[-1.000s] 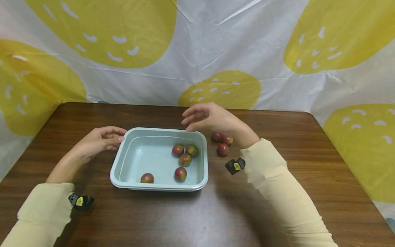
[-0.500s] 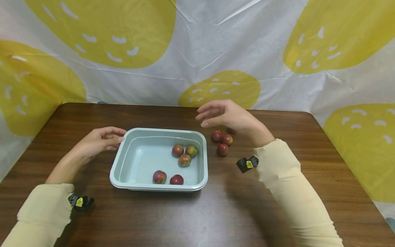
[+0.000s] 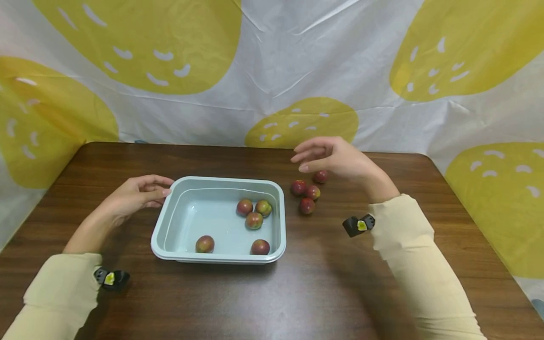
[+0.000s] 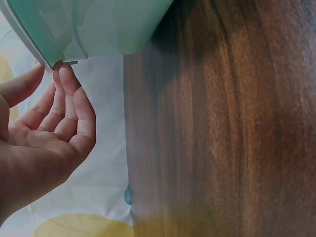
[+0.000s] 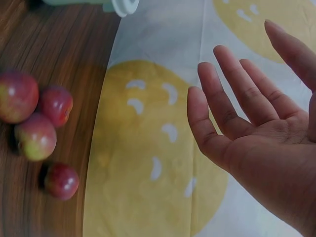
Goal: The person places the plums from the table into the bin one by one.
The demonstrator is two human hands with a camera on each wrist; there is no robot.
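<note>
- So, pinching the left rim of the tub (image 3: 208, 212) with left hand (image 3: 136, 193)
- holding right hand (image 3: 333, 156) loosely spread by four plums (image 3: 313, 192), right of tub
- five plums (image 3: 254, 220) inside

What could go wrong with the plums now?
The four loose plums are round and lie on a flat wooden tabletop, so a bump from the right hand might send one rolling. The left hand pinches only one end of the plastic tub, so a sudden tug could make it slide or tilt. The five plums inside have room around them, so they might then roll and knock together.
</note>
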